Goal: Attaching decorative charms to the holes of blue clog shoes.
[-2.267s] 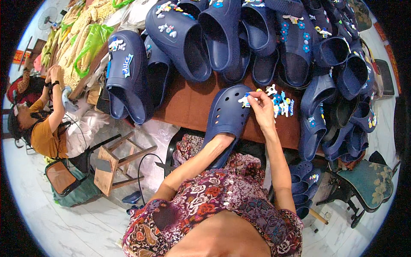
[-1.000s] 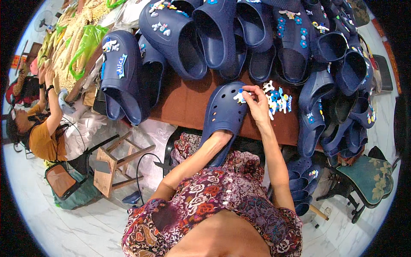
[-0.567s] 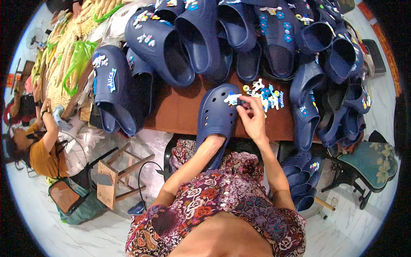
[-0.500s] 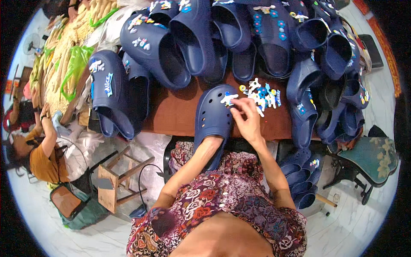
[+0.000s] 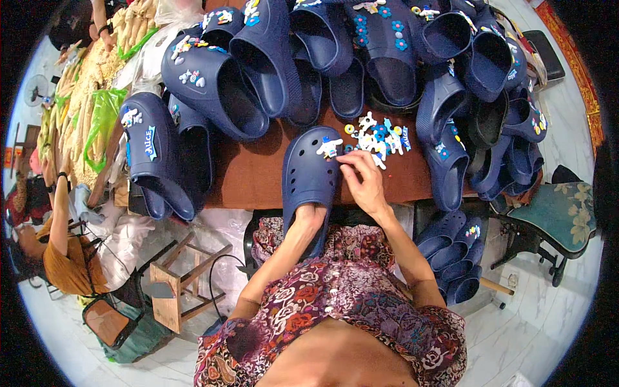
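Observation:
A navy clog (image 5: 309,170) with round vent holes stands toe-away at the table's near edge. My left hand (image 5: 312,213) is pushed into its foot opening, so the fingers are hidden inside. A white cartoon charm with a blue top (image 5: 329,148) sits on the upper right of the toe. Just beside that charm, my right hand (image 5: 365,180) has its bent fingertips at the clog's right side. Thumb and forefinger are slightly apart, and nothing shows between them. Beyond this hand lies a pile of white, blue and yellow charms (image 5: 380,137) on the brown tabletop (image 5: 251,174).
Navy clogs with charms (image 5: 213,84) crowd the table's far side and both ends. More clogs (image 5: 451,251) are stacked low on the right, near a green chair (image 5: 548,216). On the left are a wooden stool (image 5: 184,284) and a seated person in a brown top (image 5: 74,261).
My right fingertips have come off the white charm, which stays on the clog, and now rest lower at the shoe's side. The whole view has shifted slightly.

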A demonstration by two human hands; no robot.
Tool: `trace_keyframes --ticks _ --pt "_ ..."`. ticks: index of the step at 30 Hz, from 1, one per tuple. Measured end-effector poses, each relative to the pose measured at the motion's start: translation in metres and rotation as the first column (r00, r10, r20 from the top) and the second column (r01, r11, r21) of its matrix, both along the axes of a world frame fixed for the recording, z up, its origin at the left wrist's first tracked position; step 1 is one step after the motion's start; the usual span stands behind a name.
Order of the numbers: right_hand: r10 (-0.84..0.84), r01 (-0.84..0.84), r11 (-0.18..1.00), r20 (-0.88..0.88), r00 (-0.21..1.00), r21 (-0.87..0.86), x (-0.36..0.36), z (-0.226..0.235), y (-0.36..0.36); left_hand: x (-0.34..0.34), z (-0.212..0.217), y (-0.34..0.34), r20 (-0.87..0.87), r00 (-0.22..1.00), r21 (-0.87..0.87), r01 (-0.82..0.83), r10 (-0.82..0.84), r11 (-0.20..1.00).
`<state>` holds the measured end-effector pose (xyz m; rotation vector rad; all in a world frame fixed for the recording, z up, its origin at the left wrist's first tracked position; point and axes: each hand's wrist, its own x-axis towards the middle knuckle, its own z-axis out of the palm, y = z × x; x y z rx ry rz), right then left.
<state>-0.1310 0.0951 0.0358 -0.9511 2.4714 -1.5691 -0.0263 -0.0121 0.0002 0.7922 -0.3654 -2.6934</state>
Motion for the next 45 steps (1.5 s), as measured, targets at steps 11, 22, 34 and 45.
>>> trace_keyframes --ticks 11,22,34,45 --pt "-0.306 0.413 0.879 -0.384 0.871 0.237 -0.036 -0.026 0.036 -0.027 -0.003 0.000 -0.020 0.999 -0.014 0.050 -0.051 0.999" --pt "-0.271 0.499 0.756 -0.491 0.828 0.423 -0.076 -0.044 0.084 -0.039 -0.005 0.005 0.001 1.000 -0.023 0.023 -0.023 0.999" --pt "-0.308 0.383 0.773 -0.228 0.923 0.505 -0.081 -0.032 0.091 -0.030 -0.010 0.012 0.025 0.999 -0.021 0.024 -0.023 0.999" --pt "-0.373 0.369 0.831 -0.076 0.925 0.416 -0.057 0.003 0.084 0.157 0.003 -0.011 0.023 1.000 -0.031 0.016 -0.015 0.999"
